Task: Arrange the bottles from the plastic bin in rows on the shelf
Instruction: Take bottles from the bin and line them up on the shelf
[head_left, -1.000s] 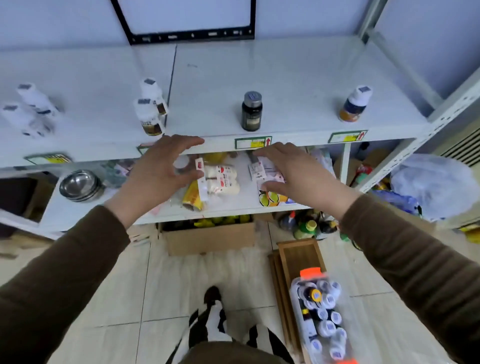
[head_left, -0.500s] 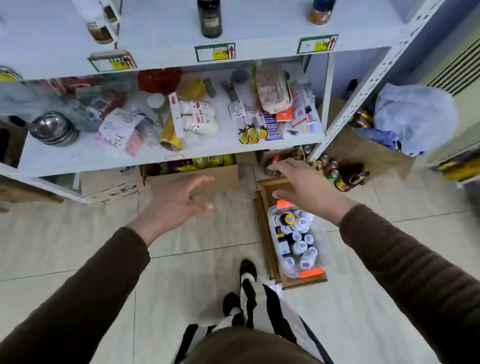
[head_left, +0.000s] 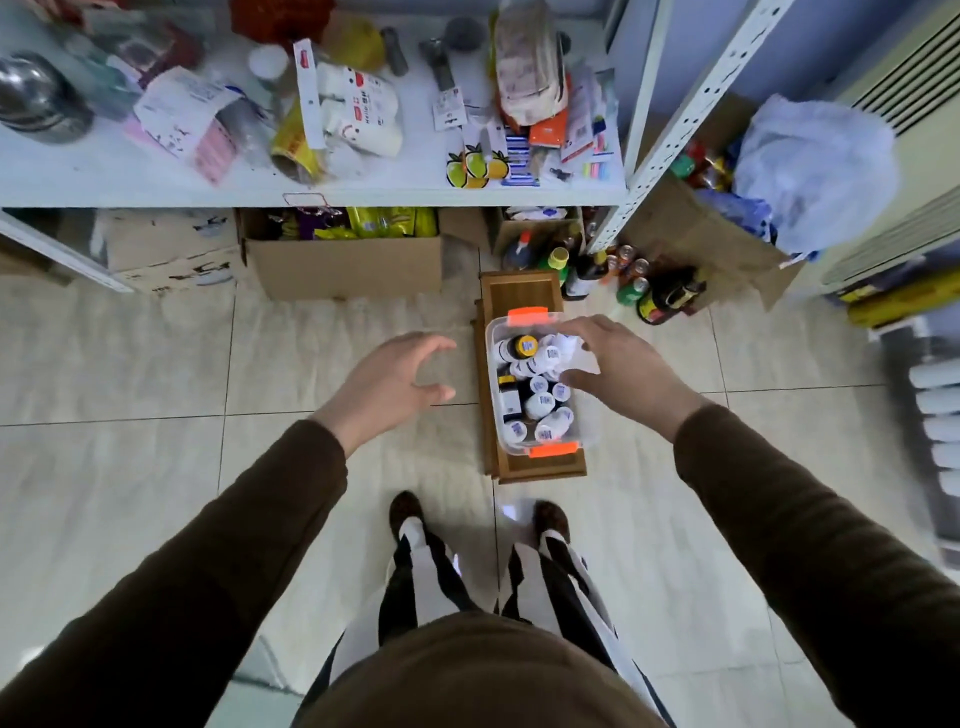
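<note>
A clear plastic bin (head_left: 586, 439) with orange latches stands on a wooden tray (head_left: 521, 291) on the floor. It holds several small bottles (head_left: 540, 404), most with white caps, some dark. My right hand (head_left: 615, 366) hovers over the bin's far right part, fingers spread and curled above the bottles, holding nothing that I can see. My left hand (head_left: 390, 378) is open in the air just left of the bin, fingers curved. The white shelf (head_left: 156, 189) in view is the cluttered lower one; the upper shelf with placed bottles is out of frame.
Cardboard boxes (head_left: 345, 267) sit under the shelf. Sauce bottles and cans (head_left: 647, 288) crowd the floor beside the shelf post (head_left: 670, 135). A white plastic bag (head_left: 815, 166) lies at right. My feet (head_left: 408, 512) stand on pale floor tiles just before the tray.
The view has dropped from the upper shelf to the floor. Both hands came down from the shelf edge; the right hand now reaches over the bin, the left hangs beside it.
</note>
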